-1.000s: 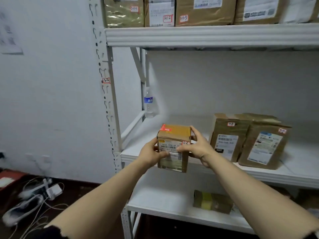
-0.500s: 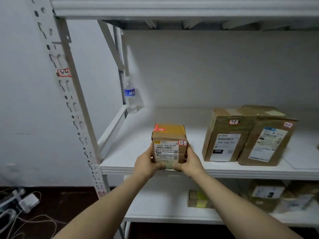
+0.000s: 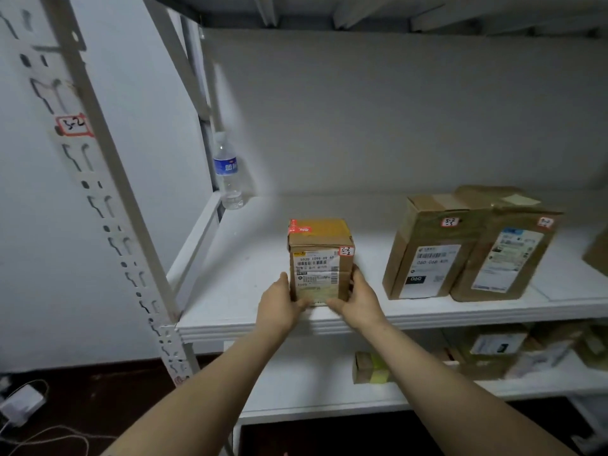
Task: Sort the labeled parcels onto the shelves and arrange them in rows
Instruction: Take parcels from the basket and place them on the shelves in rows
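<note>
A small brown cardboard parcel is seen upright on a white metal shelf, close to the front edge and left of the middle, gripped from both sides. The left hand is curled round the lower left side of the parcel, with the thumb laid on the front face. The right hand is wrapped round the lower right side in the same way, its thumb at the bottom front corner. The fingers behind the box are hidden. A white shipping label with a barcode is carried on the front face, a red-bordered handwritten tag is stuck at the upper right corner, and a red sticker is laid across the top.

Two taller brown cardboard parcels are stood side by side to the right, well apart from the held one: the nearer and the farther are touching, and each is marked with a printed label and a small red-bordered tag. A clear plastic water bottle with a blue label is stood at the back left corner. A red-bordered tag is fixed to the slotted white upright post. More parcels, blurred, are laid on the lower white shelf, among them a small box with yellow tape. A white charger with cables is left on the dark floor at the lower left.
</note>
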Available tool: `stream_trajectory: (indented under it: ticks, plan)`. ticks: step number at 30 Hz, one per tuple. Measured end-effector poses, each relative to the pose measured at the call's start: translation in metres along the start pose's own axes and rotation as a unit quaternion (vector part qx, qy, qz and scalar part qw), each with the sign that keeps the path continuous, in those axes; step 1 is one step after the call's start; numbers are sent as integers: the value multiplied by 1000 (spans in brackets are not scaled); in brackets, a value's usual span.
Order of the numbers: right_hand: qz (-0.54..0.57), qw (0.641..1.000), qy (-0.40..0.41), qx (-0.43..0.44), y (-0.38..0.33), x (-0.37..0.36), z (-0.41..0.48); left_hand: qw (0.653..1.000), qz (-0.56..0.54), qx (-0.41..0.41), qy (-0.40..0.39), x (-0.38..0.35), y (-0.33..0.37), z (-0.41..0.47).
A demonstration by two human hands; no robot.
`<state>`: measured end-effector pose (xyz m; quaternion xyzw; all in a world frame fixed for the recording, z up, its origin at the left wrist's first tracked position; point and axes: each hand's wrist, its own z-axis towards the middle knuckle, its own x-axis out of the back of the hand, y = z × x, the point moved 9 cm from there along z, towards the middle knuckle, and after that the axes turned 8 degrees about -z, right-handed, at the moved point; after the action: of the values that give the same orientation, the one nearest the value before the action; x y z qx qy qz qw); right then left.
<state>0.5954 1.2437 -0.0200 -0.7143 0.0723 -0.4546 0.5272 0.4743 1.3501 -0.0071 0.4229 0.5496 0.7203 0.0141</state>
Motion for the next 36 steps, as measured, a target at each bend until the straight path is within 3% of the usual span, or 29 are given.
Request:
stream_trajectory:
  ticks: [7,14,17,22,25,31,36]
  plan:
    - [25,992,80,-90,20,25,-52,999,-13,32,15,10,3,-27]
    - [51,977,135,-157,55,64,-150,999,-35,2,30,3,31,-104]
    - [64,971,170,-158,64,96,-202,999,-8,-46,0,-16,62,-144]
    - [76,950,250,-172,94,170,-336,982,30,-147,-117,-86,142,-250]
    - [83,921,321,-204,134,223,-450,952,69,-219,-201,-146,193,-346]
    - [85,826,474,-292,204,303,-701,854,122,-375,-340,-245,277,-568]
    - [95,707,606,-352,234,340,-917,751,98,-480,-444,-300,334,-777]
